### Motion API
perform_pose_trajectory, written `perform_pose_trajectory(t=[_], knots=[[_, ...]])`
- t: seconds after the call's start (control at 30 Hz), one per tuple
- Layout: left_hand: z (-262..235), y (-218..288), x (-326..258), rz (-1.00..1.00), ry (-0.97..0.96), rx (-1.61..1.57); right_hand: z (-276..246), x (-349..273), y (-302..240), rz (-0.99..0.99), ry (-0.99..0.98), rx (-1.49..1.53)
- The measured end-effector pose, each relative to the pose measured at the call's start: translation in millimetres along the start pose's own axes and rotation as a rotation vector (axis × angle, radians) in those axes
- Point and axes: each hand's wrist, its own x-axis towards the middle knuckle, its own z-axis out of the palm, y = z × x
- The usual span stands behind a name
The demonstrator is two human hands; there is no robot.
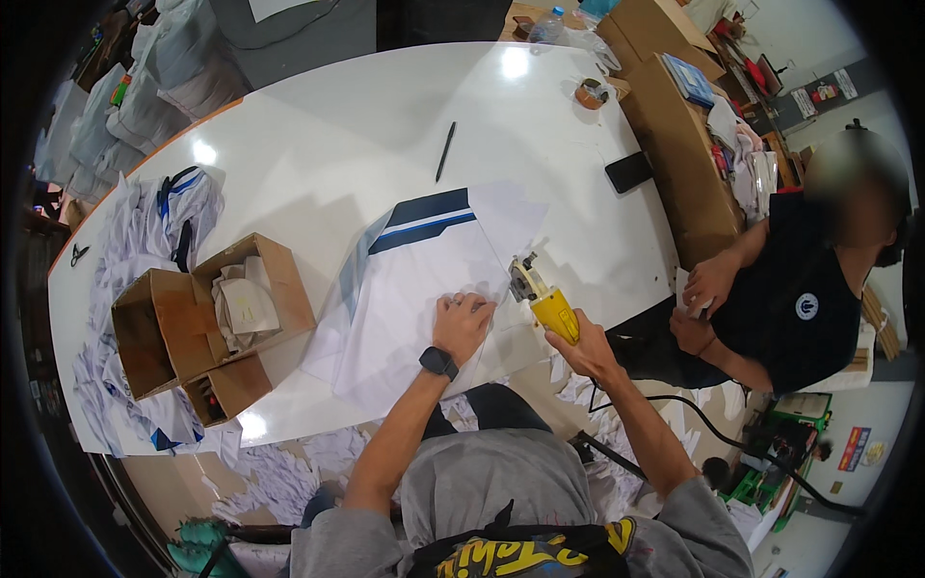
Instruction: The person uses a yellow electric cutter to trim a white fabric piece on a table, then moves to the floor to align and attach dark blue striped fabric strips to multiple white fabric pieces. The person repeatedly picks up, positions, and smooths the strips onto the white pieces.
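Observation:
My right hand (584, 349) grips a yellow electric fabric cutter (555, 314), whose metal head points up and left at the right edge of a white fabric piece (409, 289). A navy band with a blue and white stripe (424, 218) crosses the far end of that fabric. My left hand (464, 328), with a dark watch on its wrist, lies on the fabric just left of the cutter, fingers apart and pressing down. From the cutter a black cord (732, 438) runs off to the lower right. Whether the blade touches the cloth is too small to tell.
Cardboard boxes (255, 289) and a heap of white fabric (135, 226) cover the left of the white table (356, 125). A pen (445, 151), phone (629, 172) and tape roll (591, 93) lie farther out. Another person (795, 279) sits at the right. Scraps (289, 472) litter the floor.

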Motion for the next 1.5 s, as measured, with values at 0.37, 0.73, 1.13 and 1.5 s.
perform_pose_trajectory(t=[0.37, 0.73, 1.13, 1.5], knots=[[-0.1, 1.0, 0.3, 0.012, -0.006, 0.030, 7.8, 10.3, -7.8, -0.011, 0.047, 0.030], [-2.8, 2.2, 1.0, 0.001, 0.014, 0.023, 10.8, 34.9, -27.3, -0.035, 0.085, 0.066], [-3.2, 0.2, 0.4, 0.000, 0.031, 0.003, -1.3, 56.9, -75.6, -0.001, 0.076, 0.127], [-4.6, -0.3, 1.9, -0.006, 0.031, -0.024, 5.6, 90.3, -80.0, -0.087, 0.135, 0.114]])
